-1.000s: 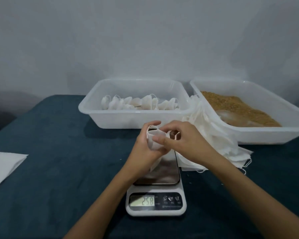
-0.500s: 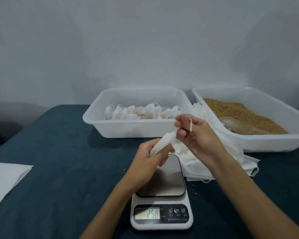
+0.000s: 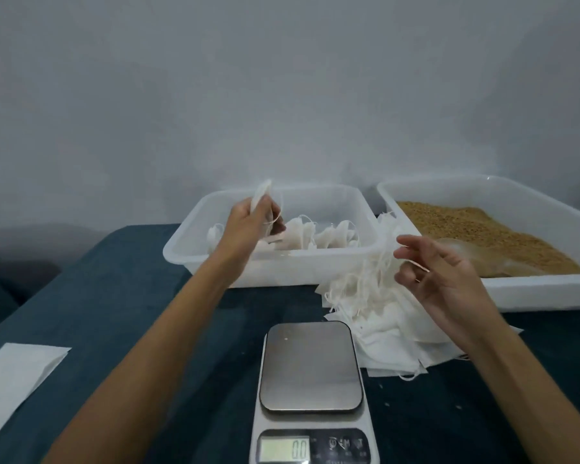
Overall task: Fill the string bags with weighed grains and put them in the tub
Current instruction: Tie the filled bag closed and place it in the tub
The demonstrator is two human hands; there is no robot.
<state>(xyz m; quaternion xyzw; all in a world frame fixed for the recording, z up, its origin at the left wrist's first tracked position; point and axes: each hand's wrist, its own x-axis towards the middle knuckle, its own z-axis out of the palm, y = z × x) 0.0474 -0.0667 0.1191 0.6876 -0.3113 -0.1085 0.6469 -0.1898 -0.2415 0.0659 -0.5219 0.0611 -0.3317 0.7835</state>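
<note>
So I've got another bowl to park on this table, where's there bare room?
Bare cloth lies left of the scale, between it and the white paper, in front of the bag tub. Right of the scale is crowded: the empty bags sprawl against the grain tub.

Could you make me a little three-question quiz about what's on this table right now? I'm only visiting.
1. True or false: the scale has a bag resting on its plate.
2. Which hand holds a filled bag over the tub: A) left hand, B) right hand?
3. What does the scale's display read?

Key: 1. False, the plate is bare. 2. A. 3. Zero.
</note>
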